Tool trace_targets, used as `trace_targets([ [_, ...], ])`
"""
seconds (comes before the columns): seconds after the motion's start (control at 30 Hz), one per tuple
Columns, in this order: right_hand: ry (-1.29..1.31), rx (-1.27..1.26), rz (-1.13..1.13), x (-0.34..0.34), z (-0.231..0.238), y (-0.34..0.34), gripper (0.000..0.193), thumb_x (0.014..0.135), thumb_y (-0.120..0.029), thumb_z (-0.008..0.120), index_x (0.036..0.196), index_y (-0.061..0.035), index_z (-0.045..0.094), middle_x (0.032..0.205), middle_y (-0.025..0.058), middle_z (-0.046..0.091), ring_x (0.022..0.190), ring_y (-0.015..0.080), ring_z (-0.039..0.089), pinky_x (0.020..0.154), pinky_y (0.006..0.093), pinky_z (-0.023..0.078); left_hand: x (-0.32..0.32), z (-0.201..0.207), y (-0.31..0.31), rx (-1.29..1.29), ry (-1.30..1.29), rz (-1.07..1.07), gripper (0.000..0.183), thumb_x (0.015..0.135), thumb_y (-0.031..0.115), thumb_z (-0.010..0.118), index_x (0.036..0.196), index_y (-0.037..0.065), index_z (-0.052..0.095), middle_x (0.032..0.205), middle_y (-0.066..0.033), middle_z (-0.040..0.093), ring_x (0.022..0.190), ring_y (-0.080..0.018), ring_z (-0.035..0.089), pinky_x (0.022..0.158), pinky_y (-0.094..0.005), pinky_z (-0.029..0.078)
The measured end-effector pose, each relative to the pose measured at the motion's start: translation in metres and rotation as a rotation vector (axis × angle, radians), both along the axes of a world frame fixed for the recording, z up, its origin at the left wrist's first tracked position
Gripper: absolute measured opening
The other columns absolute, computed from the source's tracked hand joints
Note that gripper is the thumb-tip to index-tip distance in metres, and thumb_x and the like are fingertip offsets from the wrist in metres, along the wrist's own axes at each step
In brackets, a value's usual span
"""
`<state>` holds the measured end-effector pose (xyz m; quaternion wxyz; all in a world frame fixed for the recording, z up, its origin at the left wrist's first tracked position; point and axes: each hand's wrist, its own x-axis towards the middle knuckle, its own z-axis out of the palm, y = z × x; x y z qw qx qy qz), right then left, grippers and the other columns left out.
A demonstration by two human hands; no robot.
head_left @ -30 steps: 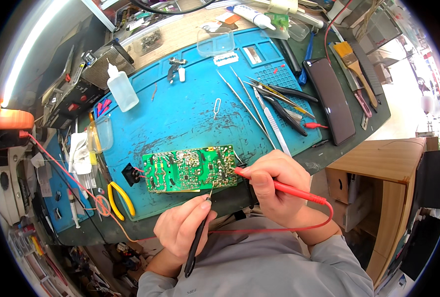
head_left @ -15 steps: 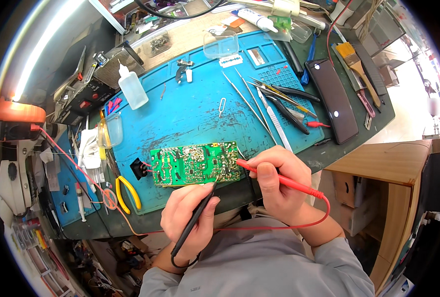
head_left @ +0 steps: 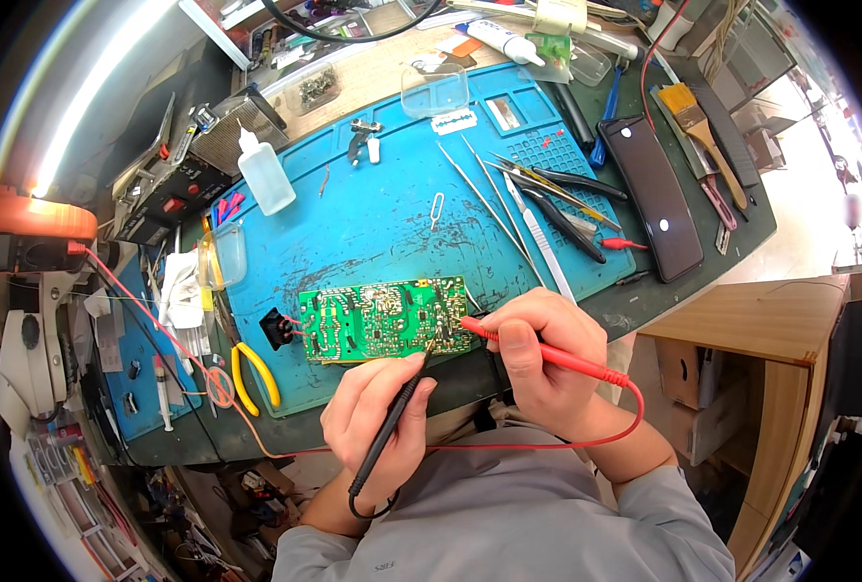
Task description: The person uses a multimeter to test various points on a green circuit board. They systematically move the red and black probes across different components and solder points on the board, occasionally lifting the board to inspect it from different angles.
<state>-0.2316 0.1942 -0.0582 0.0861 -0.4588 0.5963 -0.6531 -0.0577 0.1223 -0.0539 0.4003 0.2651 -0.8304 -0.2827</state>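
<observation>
A green circuit board [head_left: 363,315] lies solder side up near the front edge of a blue work mat [head_left: 353,242]. Pinched in my left hand [head_left: 377,407] is a black test probe [head_left: 389,424], its tip at the board's lower right part. My right hand [head_left: 552,359] grips a red test probe [head_left: 576,362] whose tip meets the board's right end. Whether either tip actually touches metal is too small to tell. Red wires join a black power socket [head_left: 276,329] to the board's left end.
Yellow-handled pliers [head_left: 256,376] lie left of the board. Behind it are a squeeze bottle [head_left: 267,175] and a wire clip [head_left: 437,210]. Tweezers [head_left: 489,204], a scalpel [head_left: 539,242], black-handled cutters [head_left: 567,223] and a phone [head_left: 652,199] lie to the right. An orange meter [head_left: 38,218] stands far left.
The black probe's tip has shifted slightly up and right on the board. The red probe stays at the right end, with its tip a little lower.
</observation>
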Motion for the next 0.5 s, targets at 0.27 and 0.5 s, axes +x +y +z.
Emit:
trace_targets([
  [0.27,0.043,0.001,-0.009,-0.0005,-0.0015,-0.0019,0.010,0.093,-0.008,0.074,0.086,-0.0023,0.071,0.072,0.0073,0.068,0.060,0.0204,0.062,0.055,0.0304,0.047,0.0001,0.0006,-0.0014,-0.013,-0.003,-0.003,0.024,0.084,0.004,0.083,0.107,-0.001,0.074,0.093,-0.0143,0.072,0.076,-0.0264,0.072,0.064,-0.0325,0.057],
  [0.5,0.069,0.036,-0.018,-0.0034,-0.0023,-0.0014,0.008,0.092,-0.005,0.074,0.086,-0.0018,0.071,0.073,0.0081,0.068,0.061,0.0207,0.062,0.055,0.0307,0.048,-0.0030,0.0013,-0.0001,-0.005,-0.005,0.000,0.025,0.084,0.003,0.083,0.107,0.000,0.075,0.092,-0.0127,0.071,0.075,-0.0251,0.071,0.062,-0.0323,0.056],
])
